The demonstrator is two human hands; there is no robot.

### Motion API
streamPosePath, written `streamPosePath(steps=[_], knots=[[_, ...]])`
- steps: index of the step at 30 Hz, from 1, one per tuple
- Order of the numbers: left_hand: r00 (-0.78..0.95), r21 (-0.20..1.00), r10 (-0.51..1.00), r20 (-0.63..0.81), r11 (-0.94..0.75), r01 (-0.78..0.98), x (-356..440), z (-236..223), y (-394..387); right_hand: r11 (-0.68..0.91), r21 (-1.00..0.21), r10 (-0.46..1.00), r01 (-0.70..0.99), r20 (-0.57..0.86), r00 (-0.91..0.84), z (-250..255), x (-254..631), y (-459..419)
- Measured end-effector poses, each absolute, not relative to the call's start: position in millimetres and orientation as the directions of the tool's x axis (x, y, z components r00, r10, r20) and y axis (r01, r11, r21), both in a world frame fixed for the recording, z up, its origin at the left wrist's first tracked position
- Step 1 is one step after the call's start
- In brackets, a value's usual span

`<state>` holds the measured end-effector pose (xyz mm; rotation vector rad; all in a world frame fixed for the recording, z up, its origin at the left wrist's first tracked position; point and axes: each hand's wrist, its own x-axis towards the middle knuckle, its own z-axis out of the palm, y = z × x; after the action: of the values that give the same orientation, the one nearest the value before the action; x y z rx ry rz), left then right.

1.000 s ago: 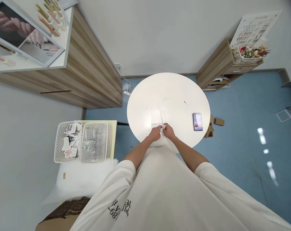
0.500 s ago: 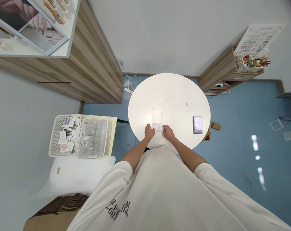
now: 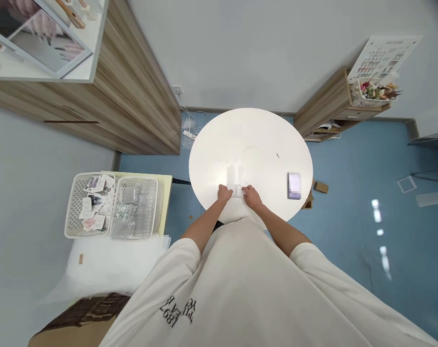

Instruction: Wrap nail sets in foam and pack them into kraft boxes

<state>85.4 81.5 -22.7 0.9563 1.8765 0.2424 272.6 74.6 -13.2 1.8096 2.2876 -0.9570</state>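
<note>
White bench (image 3: 248,135), near edge: translucent plastic sleeve (image 3: 235,176) between left grip (image 3: 224,193) and right grip (image 3: 251,197), both curled, hold unclear.

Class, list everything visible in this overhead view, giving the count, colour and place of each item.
round table: 1, white, centre
plastic sheet: 1, translucent, on table
blurred card: 1, white and purple, on table's right
lattice basket: 1, white, left, holding packets
clear plastic tray: 1, clear, beside basket
wood-grain cabinet: 1, brown, upper left
wooden shelf unit: 1, brown, upper right
colour chart: 1, white, above shelf
power strip: 1, white, floor behind table
cardboard box: 1, brown, lower left
T-shirt: 1, white, worn
left hand: 1, on sheet's near edge
right hand: 1, on sheet's near edge
</note>
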Motion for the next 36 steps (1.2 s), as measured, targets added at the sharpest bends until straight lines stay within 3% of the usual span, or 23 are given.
streamPosePath(steps=[3,8,17,26,32,36], knots=[[-0.208,0.527,0.644,-0.737,0.739,0.419,89,-20,83,0.104,-0.453,0.858,0.885,-0.409,-0.31,-15,275,74],[-0.047,0.629,0.723,-0.689,0.629,0.458,103,-20,84,0.074,-0.5,0.881,0.863,-0.373,-0.292,-20,277,72],[-0.045,0.61,0.735,-0.677,0.594,0.525,132,-27,90,-0.102,-0.584,0.927,0.806,-0.35,-0.136,-29,280,62],[-0.011,0.605,0.735,-0.678,0.566,0.56,144,-23,88,-0.176,-0.694,0.912,0.698,-0.382,-0.149,-24,294,63],[0.082,0.656,0.727,-0.681,0.557,0.509,140,-18,87,-0.063,-0.705,0.902,0.707,-0.344,-0.263,-19,300,62],[0.085,0.654,0.792,-0.604,0.432,0.621,135,-9,80,-0.033,-0.682,0.899,0.731,-0.34,-0.277,-20,299,58]])
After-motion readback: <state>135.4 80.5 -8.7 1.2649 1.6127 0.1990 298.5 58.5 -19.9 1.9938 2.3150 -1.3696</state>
